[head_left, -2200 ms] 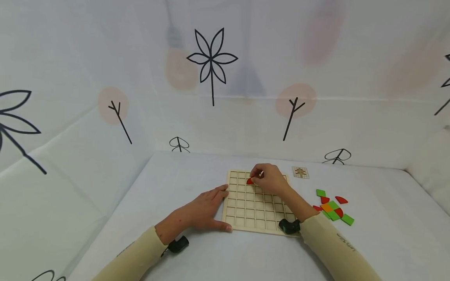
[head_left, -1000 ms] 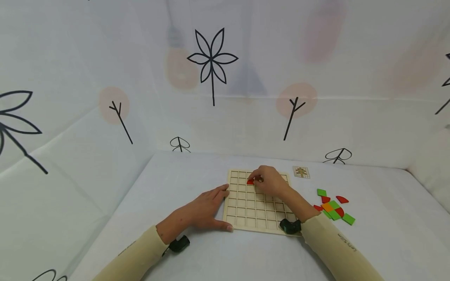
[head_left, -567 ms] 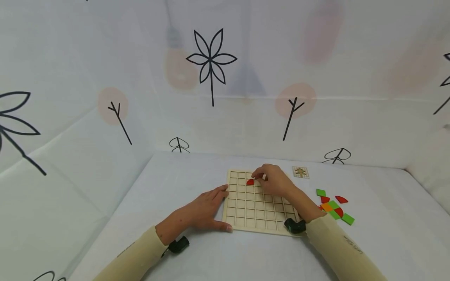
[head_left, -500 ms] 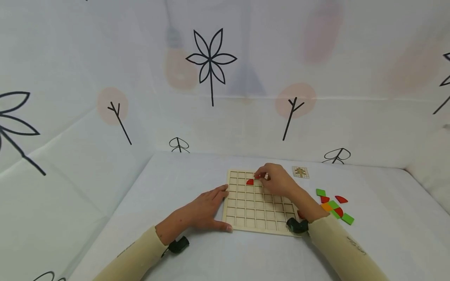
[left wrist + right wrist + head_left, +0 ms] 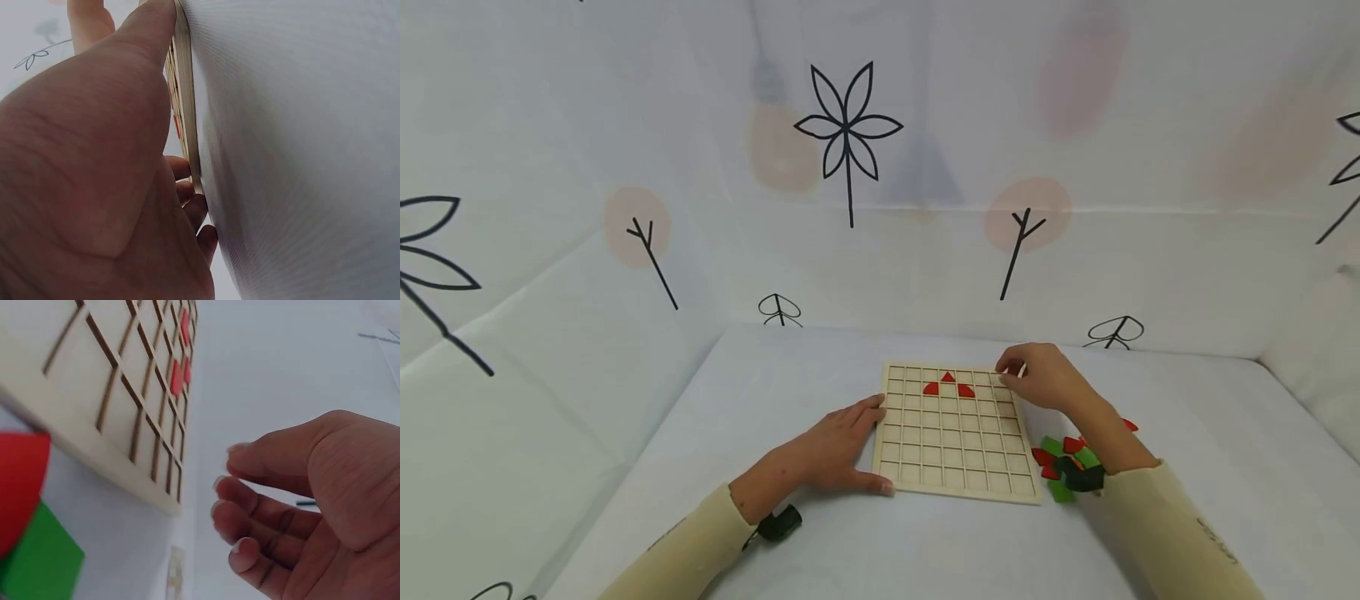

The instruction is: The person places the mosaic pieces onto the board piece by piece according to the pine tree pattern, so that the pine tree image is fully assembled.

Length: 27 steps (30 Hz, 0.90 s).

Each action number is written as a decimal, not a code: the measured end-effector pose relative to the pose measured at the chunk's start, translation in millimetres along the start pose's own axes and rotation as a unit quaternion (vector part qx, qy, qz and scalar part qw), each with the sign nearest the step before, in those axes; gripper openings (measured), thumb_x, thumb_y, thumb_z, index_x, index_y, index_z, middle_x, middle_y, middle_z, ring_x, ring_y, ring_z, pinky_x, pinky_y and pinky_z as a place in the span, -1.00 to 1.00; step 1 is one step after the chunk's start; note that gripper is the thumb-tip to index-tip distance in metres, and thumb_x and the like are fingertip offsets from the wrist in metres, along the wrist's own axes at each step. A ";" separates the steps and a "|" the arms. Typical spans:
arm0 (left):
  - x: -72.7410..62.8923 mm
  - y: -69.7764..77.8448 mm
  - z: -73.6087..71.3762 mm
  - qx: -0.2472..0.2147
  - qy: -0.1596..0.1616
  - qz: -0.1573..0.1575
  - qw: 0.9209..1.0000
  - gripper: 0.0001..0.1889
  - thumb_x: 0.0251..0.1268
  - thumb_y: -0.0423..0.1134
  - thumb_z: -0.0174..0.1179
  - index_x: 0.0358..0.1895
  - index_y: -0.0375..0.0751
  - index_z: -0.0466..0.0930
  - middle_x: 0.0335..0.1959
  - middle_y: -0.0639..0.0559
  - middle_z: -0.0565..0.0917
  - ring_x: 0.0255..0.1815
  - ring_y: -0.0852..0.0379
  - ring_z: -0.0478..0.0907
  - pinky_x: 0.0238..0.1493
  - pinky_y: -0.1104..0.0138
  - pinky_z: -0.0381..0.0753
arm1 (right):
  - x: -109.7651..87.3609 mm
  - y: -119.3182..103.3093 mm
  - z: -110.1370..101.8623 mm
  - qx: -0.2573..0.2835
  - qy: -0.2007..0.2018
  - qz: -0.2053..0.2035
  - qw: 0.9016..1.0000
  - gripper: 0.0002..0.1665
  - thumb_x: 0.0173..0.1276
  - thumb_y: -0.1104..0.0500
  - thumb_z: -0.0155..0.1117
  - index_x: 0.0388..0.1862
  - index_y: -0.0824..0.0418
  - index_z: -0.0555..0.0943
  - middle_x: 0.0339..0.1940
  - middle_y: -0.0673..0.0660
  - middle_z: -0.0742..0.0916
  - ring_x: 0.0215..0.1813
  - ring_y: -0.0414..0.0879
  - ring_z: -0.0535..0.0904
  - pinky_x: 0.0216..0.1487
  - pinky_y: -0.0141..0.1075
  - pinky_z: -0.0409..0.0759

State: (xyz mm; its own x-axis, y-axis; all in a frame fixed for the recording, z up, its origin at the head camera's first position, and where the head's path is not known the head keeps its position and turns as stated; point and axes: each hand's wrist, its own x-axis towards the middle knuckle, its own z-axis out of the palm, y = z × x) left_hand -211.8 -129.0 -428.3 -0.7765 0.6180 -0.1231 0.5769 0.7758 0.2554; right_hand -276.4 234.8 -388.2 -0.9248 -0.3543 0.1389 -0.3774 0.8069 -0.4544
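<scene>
The left hand [image 5: 838,446] lies at the near left corner of a wooden grid board [image 5: 958,497], fingers against its left side and thumb along the front edge. In the left wrist view these fingers [image 5: 178,169] touch the board's edge. Three red pieces sit on the grid: a triangle [image 5: 948,377], with a rounded red piece [image 5: 931,388] and another rounded red piece [image 5: 966,391] diagonally below it. The right hand [image 5: 1043,377] hovers by the board's far right corner. Its fingers are loosely bent, with nothing between thumb and fingertips in the right wrist view.
Red and green flat pieces [image 5: 1061,492] lie right of the board, partly hidden by the right forearm and a dark wrist device [image 5: 1078,475]. A small pattern card [image 5: 175,572] lies beyond the board. A white printed cloth [image 5: 850,275] hangs behind the table.
The right hand placed a red piece near the top of the grid, released it and moved right, uncovering the triangle and the right rounded piece. The left hand stayed still.
</scene>
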 end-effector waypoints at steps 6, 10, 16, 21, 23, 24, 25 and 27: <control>1.1 -2.7 1.9 0.008 -0.003 -0.005 1.000 0.23 0.19 0.61 0.21 0.71 -0.14 0.03 0.78 -0.03 -0.08 0.74 -0.03 0.04 0.67 0.02 0.20 | -5.7 19.8 -19.6 -0.016 -0.038 0.050 0.998 -0.83 0.43 0.26 0.38 -0.08 0.31 0.77 -0.26 0.12 0.75 -0.23 0.02 0.59 -0.27 -0.20 0.64; 2.3 -3.2 2.9 0.007 -0.004 -0.005 1.000 0.24 0.17 0.64 0.19 0.72 -0.11 0.01 0.78 0.00 -0.10 0.74 -0.01 0.01 0.68 0.04 0.18 | -13.5 34.3 -33.3 -0.021 -0.065 0.069 0.995 -0.90 0.35 0.32 0.38 -0.18 0.31 0.75 -0.29 0.11 0.73 -0.23 0.04 0.56 -0.20 -0.15 0.66; 1.9 -2.3 2.7 0.007 -0.002 -0.002 1.000 0.25 0.16 0.65 0.18 0.72 -0.11 0.01 0.79 0.01 -0.11 0.75 0.01 0.00 0.68 0.05 0.17 | -25.5 51.2 -46.1 -0.036 -0.100 0.103 0.989 -0.91 0.28 0.31 0.43 -0.25 0.28 0.71 -0.29 0.13 0.71 -0.21 0.06 0.55 -0.13 -0.07 0.71; 1.6 -2.1 2.6 0.008 -0.001 0.000 1.000 0.25 0.17 0.65 0.18 0.72 -0.12 0.01 0.78 0.00 -0.10 0.75 0.00 -0.01 0.68 0.04 0.17 | -31.8 59.5 -52.1 -0.046 -0.136 0.132 0.981 -0.84 0.25 0.29 0.50 -0.23 0.29 0.70 -0.27 0.17 0.71 -0.23 0.08 0.57 -0.13 -0.03 0.74; 1.5 -1.9 2.4 0.008 -0.002 -0.001 1.000 0.25 0.17 0.65 0.18 0.72 -0.12 0.00 0.78 0.00 -0.10 0.75 0.00 0.00 0.68 0.04 0.17 | -32.6 60.9 -52.8 -0.047 -0.152 0.151 0.976 -0.79 0.21 0.28 0.54 -0.22 0.28 0.69 -0.24 0.20 0.71 -0.21 0.10 0.57 -0.12 -0.01 0.75; 1.5 -1.8 2.3 0.008 -0.002 -0.001 1.000 0.25 0.17 0.65 0.18 0.72 -0.12 0.00 0.78 0.00 -0.10 0.75 0.00 0.00 0.68 0.04 0.17 | -32.6 61.5 -52.7 -0.047 -0.158 0.161 0.973 -0.77 0.20 0.28 0.56 -0.21 0.27 0.68 -0.23 0.21 0.71 -0.20 0.10 0.58 -0.10 0.00 0.75; 1.6 -1.7 2.4 0.008 -0.003 -0.002 1.000 0.25 0.17 0.65 0.18 0.73 -0.12 0.00 0.78 0.00 -0.10 0.75 0.00 0.00 0.68 0.03 0.17 | -32.5 62.3 -52.4 -0.045 -0.164 0.169 0.971 -0.75 0.19 0.28 0.58 -0.20 0.27 0.68 -0.22 0.22 0.70 -0.19 0.11 0.58 -0.09 0.01 0.75; 1.8 -1.7 2.6 0.009 -0.004 -0.002 1.000 0.25 0.17 0.65 0.18 0.73 -0.12 0.00 0.78 0.00 -0.10 0.75 0.00 0.00 0.68 0.03 0.17 | -32.1 63.1 -51.3 -0.042 -0.172 0.180 0.968 -0.71 0.16 0.27 0.61 -0.19 0.27 0.67 -0.21 0.24 0.70 -0.18 0.12 0.58 -0.08 0.02 0.75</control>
State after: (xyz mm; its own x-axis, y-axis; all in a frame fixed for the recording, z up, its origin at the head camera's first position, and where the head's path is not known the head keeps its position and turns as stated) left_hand -213.5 -128.9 -431.5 -0.7771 0.6154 -0.1316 0.5779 0.7806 0.2381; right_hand -273.0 321.3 -376.2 -0.9315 -0.1680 -0.3225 -0.0501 0.9378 -0.3436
